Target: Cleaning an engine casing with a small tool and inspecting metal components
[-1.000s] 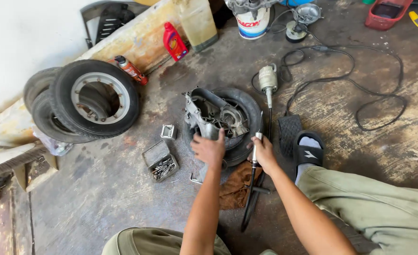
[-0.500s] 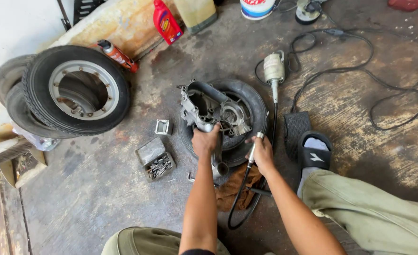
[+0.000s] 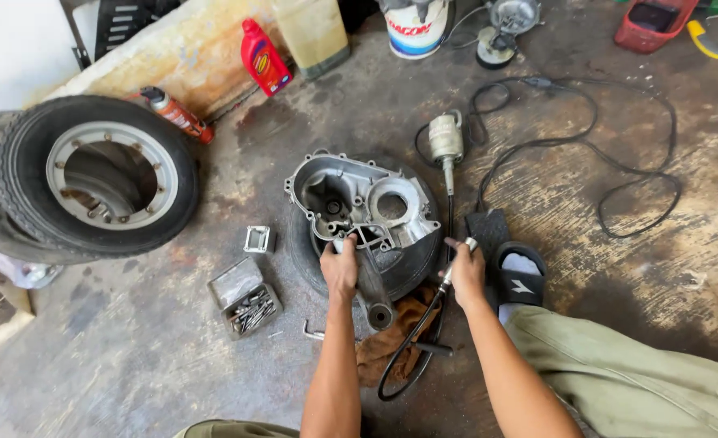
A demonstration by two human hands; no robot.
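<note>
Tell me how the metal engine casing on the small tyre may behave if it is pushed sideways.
The metal casing looks like cast metal, so probably rigid and heavy for its size. It rests on a rubber tyre, so it may grip rather than slide. Its narrow arm overhangs the tyre under the left hand, so it could tip.

Silver engine casing (image 3: 359,203) lies open-side-up on small tyre (image 3: 412,268).

Bare concrete floor (image 3: 132,357) open at lower left. Near the left hand (image 3: 339,272): open box of bits (image 3: 244,297), small square frame (image 3: 257,239), hex key (image 3: 312,331). Beyond: stacked tyres (image 3: 99,174). Right of the right hand (image 3: 466,274): sandalled foot (image 3: 520,276), looping black cable (image 3: 610,170).
</note>
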